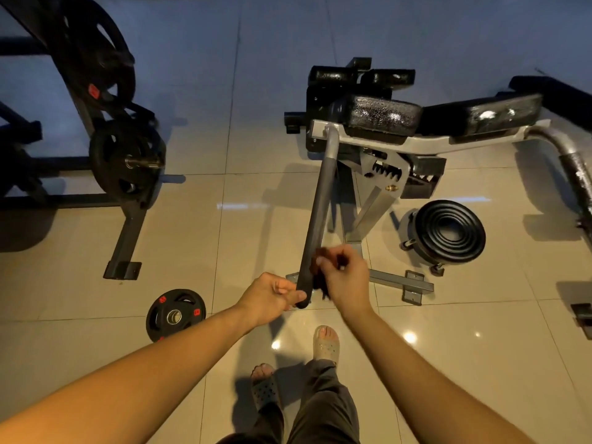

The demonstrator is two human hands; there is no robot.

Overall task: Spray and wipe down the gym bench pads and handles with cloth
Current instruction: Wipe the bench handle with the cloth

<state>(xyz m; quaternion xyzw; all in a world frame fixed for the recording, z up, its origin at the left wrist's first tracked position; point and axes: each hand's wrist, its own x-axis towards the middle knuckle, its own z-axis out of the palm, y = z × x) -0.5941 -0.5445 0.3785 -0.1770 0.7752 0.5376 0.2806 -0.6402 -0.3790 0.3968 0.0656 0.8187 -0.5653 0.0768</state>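
Glossy beige tiles (224, 91) lie under the bench (426, 145). My left hand (272, 298) pinches the handle (317, 216) at its near tip; my right hand (342, 277) grips the dark cloth (318, 283) against it, the white-speckled pads (381, 115) beyond.

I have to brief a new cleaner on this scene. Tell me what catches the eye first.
At the centre, the left hand holds the near end of the bench's long black handle while the right hand presses a dark cloth against it. Beyond, the bench pads glisten with white spray flecks. A loose weight plate lies on the tiled floor to the person's left.
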